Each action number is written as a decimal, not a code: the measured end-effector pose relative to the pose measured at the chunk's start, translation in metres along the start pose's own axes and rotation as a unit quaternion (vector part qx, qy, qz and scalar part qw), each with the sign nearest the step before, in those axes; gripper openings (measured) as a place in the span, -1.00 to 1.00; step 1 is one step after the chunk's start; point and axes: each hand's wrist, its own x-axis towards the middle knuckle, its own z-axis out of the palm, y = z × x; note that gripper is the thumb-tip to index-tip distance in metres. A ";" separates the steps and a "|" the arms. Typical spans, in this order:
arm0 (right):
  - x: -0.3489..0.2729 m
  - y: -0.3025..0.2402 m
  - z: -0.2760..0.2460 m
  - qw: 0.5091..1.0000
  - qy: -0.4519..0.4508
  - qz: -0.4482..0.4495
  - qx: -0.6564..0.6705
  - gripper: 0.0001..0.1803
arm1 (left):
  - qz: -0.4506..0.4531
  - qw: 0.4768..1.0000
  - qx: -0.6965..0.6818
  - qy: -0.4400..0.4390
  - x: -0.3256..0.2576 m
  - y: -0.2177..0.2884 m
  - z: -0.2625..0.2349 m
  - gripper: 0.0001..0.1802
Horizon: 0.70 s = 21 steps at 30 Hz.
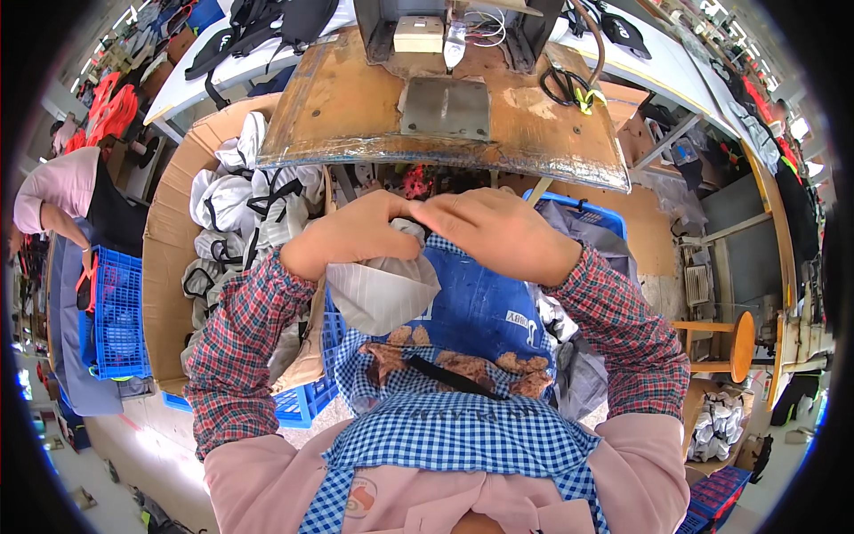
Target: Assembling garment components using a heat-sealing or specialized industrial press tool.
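Observation:
My left hand [360,231] is closed round a pale grey-white fabric piece [384,298], which hangs below the fingers over my lap. My right hand [503,233] meets it from the other side, fingers pressed together and bent down against the left fingertips. Whatever lies between the fingertips is hidden by the hands. Both hands are just in front of the near edge of a worn wooden worktable [347,107]. Beneath them are a blue printed apron panel [480,294] and a blue checked apron [463,436] on my lap.
Left of me, a cardboard box [169,258] holds several white fabric pieces with black trim [227,200]. A blue crate [605,214] with grey material stands right, beyond it a wooden stool [741,347]. At far left a co-worker [67,191] leans by another blue crate [123,311].

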 end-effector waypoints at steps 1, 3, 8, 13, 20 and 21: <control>0.000 0.000 -0.005 0.999 -0.049 -0.022 -0.002 -0.66 | -0.037 0.999 0.009 -0.030 0.001 0.003 -0.001 -0.57; -0.003 0.006 -0.010 0.994 -0.097 -0.041 -0.006 -0.63 | -0.042 0.998 0.016 -0.040 0.004 0.007 -0.001 -0.55; -0.003 0.019 -0.014 0.992 -0.100 -0.052 0.052 -0.72 | -0.045 0.995 0.049 -0.074 0.007 0.023 -0.010 -0.62; 0.002 0.028 -0.019 0.993 -0.061 -0.012 0.097 -0.86 | -0.043 0.991 0.106 -0.071 0.018 0.028 -0.023 -0.61; 0.008 0.049 -0.011 0.977 0.061 0.115 0.167 -0.89 | -0.078 0.997 -0.009 -0.008 0.037 0.030 -0.056 -0.58; 0.008 0.054 -0.008 0.975 0.069 0.125 0.169 -0.87 | -0.078 0.996 0.021 0.044 0.039 0.034 -0.054 -0.62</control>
